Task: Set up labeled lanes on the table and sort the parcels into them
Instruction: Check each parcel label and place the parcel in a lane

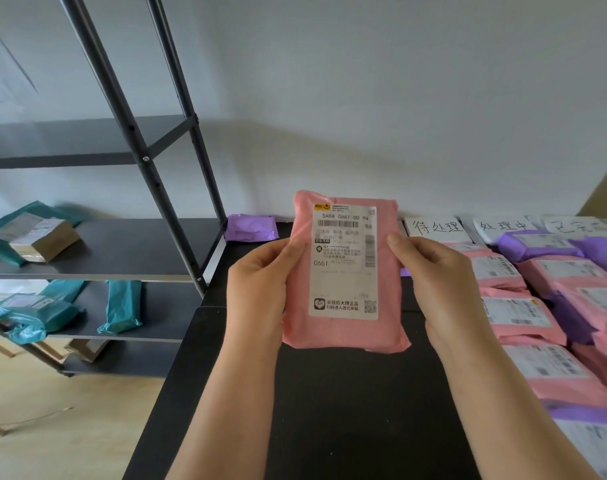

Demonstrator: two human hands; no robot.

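Note:
A pink parcel [300,306] with a white shipping label marked C661 is held upright above the black table [347,410]. My left hand [260,285] grips its left edge and my right hand [433,282] grips its right edge, thumbs on the front. At the table's far edge lie three handwritten paper lane labels: one [435,227], a second [502,226] and a third [575,226] partly cut off. Rows of pink parcels [516,317] and purple parcels [534,245] lie in front of them on the right.
A lone purple parcel [251,228] lies at the table's far left corner. A dark metal shelving rack [139,251] stands to the left, holding a brown box [42,240] and several teal parcels [122,306]. A white wall runs behind the table.

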